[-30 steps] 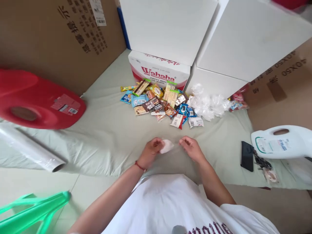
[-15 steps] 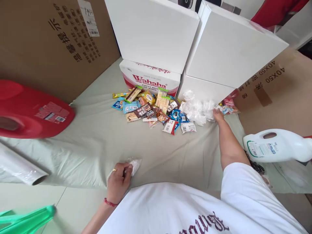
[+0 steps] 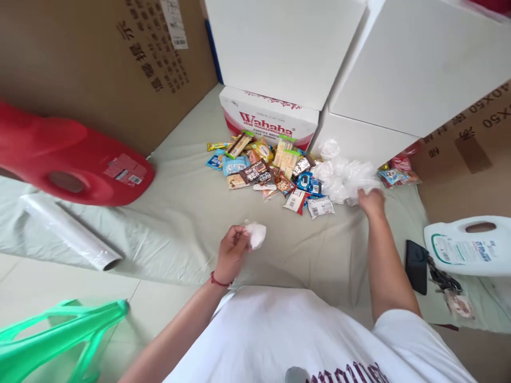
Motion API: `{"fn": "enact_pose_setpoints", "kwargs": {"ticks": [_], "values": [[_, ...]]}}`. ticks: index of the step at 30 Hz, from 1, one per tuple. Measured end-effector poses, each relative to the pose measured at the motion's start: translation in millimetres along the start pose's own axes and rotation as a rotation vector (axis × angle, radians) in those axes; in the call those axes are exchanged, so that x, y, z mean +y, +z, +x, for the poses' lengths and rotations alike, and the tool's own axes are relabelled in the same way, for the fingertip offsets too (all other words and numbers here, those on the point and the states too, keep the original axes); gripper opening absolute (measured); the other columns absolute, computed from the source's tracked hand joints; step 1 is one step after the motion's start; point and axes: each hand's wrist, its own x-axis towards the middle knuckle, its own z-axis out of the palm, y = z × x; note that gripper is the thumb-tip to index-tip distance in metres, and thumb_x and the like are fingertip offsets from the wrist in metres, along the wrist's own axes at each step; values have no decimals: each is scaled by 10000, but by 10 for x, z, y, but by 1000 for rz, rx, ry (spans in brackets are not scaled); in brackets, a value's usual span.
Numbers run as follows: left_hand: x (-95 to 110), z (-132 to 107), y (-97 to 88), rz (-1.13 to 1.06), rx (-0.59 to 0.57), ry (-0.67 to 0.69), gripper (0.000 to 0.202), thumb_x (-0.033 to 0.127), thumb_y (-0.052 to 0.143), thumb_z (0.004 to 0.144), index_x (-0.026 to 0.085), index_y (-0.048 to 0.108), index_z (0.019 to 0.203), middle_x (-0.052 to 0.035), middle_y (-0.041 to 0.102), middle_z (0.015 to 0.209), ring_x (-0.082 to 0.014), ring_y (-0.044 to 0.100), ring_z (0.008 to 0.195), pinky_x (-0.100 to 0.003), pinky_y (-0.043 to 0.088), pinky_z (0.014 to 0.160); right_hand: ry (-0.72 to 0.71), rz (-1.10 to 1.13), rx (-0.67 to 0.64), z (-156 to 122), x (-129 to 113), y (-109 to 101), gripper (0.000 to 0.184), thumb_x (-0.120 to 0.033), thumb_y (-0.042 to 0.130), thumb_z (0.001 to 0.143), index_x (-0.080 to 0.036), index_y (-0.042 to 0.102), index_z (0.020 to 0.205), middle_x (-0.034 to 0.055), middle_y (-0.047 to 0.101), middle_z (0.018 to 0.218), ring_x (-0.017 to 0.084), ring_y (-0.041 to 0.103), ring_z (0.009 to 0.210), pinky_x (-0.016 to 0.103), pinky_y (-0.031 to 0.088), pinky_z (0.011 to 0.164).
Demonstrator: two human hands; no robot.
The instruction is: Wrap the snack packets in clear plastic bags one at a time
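My left hand (image 3: 232, 250) pinches a small crumpled piece of whitish, thin plastic (image 3: 256, 235) over the near middle of the cloth. At the right, my right hand (image 3: 372, 202) has its fingers closed on the near edge of a heap of crumpled clear plastic bags (image 3: 339, 173); its fingertips are partly hidden in the plastic. Left of the heap lies a pile of wrapped snacks (image 3: 255, 171) in brown, blue, yellow and green packets. A white packet (image 3: 320, 207) and a red-and-white packet (image 3: 296, 201) lie at its front edge.
Behind stand a Wahaha carton (image 3: 271, 119) and white boxes (image 3: 283, 48). A red jug (image 3: 80, 159) and a plastic film roll (image 3: 72, 231) lie left; a white detergent bottle (image 3: 467, 247), a dark phone-like slab (image 3: 416, 266) and more packets (image 3: 399, 173) right. A green stool (image 3: 67, 330) stands below.
My left hand has lifted and moved forward and right with the crumpled plastic. My right hand has shifted from the packets' side onto the near edge of the bags. The view has turned left.
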Motion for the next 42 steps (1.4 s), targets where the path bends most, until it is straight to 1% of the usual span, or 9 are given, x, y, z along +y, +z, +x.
{"fn": "enact_pose_setpoints", "kwargs": {"ticks": [4, 9, 11, 15, 22, 29, 32, 37, 42], "values": [[120, 61, 192, -287, -153, -80, 420, 520, 797, 715, 221, 554, 882, 48, 557, 740, -92, 516, 598, -240, 463, 576, -41, 288, 179, -866, -321, -291, 452, -485, 511, 942, -143, 670, 1190, 204, 644, 1260, 329, 601, 1181, 524, 452, 1050], [80, 23, 252, -280, -304, -155, 426, 575, 762, 769, 218, 577, 912, 42, 568, 724, -98, 517, 572, -228, 399, 509, -21, 1040, -685, -2179, -1179, 42, 448, -482, 773, 796, -278, 692, 1186, 85, 694, 1219, 261, 649, 1081, 378, 556, 868], [35, 14, 247, -166, -317, -120, 400, 584, 711, 820, 207, 622, 920, 46, 550, 677, -88, 465, 536, -229, 352, 501, 88, 1211, -867, -2418, -1449, 220, 498, -467, 842, 712, -274, 697, 1148, 71, 714, 1170, 247, 660, 1017, 351, 555, 824], [-18, -12, 199, -3, -156, 27, 319, 512, 708, 832, 197, 702, 883, 5, 625, 787, -119, 523, 688, -246, 397, 620, 220, 1278, -905, -2449, -1603, 383, 374, -487, 864, 652, -229, 667, 838, 5, 664, 805, 157, 571, 689, 284, 490, 643], [-38, -27, 84, -91, 10, -30, 287, 485, 736, 772, 219, 717, 877, 24, 587, 714, -121, 479, 629, -261, 373, 589, 198, 1187, -830, -2272, -1442, 306, 367, -509, 836, 686, -227, 631, 803, -35, 526, 712, 111, 430, 596, 249, 395, 552], [96, 17, 94, -450, -238, -322, 471, 498, 760, 705, 201, 679, 1061, -88, 694, 1088, -163, 624, 798, -225, 392, 513, 174, 1260, -769, -2325, -1262, 142, 360, -513, 805, 750, -235, 593, 835, 42, 665, 1124, 95, 498, 606, 276, 452, 573], [142, 0, 184, -490, -368, -485, 597, 655, 701, 767, 222, 625, 1170, -101, 683, 1101, -181, 655, 804, -232, 429, 489, 102, 1237, -751, -2314, -1176, 100, 310, -499, 781, 793, -245, 613, 847, 30, 682, 1056, 109, 532, 613, 296, 484, 612], [136, -12, 339, -361, -147, -457, 619, 795, 675, 716, 207, 600, 897, -15, 610, 872, -125, 577, 711, -195, 389, 455, -204, 1046, -714, -2268, -1117, 14, 181, -434, 681, 913, -255, 681, 886, 57, 709, 1074, 176, 633, 794, 332, 527, 742], [152, -28, 335, -136, -269, -392, 467, 545, 861, 640, 170, 618, 775, 19, 560, 717, -91, 507, 627, -177, 303, 452, -439, 916, -592, -2277, -1084, -60, 117, -351, 630, 957, -282, 720, 934, 78, 718, 1112, 239, 668, 1029, 381, 535, 868]]}}
